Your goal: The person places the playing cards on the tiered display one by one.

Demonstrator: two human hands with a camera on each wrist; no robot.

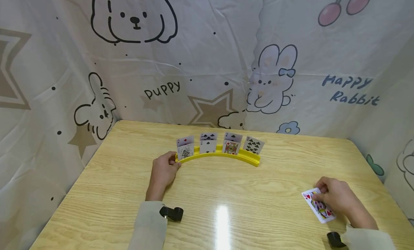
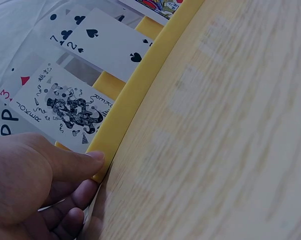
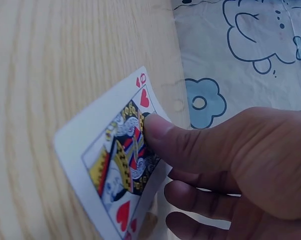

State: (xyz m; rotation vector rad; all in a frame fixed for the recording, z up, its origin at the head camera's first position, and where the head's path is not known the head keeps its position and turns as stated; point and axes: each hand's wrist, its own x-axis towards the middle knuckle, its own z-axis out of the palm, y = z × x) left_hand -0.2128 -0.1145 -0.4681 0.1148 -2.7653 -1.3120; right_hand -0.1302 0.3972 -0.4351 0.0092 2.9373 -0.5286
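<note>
A curved yellow card holder (image 1: 211,154) stands on the table with playing cards upright in its slots. My left hand (image 1: 164,170) grips its left end, thumb on the front edge in the left wrist view. Closest to that hand is a joker card (image 2: 65,107), in front of a red three. Further along stand a two of spades (image 2: 108,42) before a seven of clubs, a face card (image 1: 231,147) before another card, and a black-suited card (image 1: 253,145) at the right end. At the right, my right hand (image 1: 339,196) pinches a queen of hearts (image 3: 120,155), face up.
The wooden table (image 1: 258,203) reaches back to a printed curtain (image 1: 207,63) with puppy and rabbit drawings, which also hangs along both sides. A light reflection shows on the table's front middle. Each wrist wears a black camera mount (image 1: 173,213).
</note>
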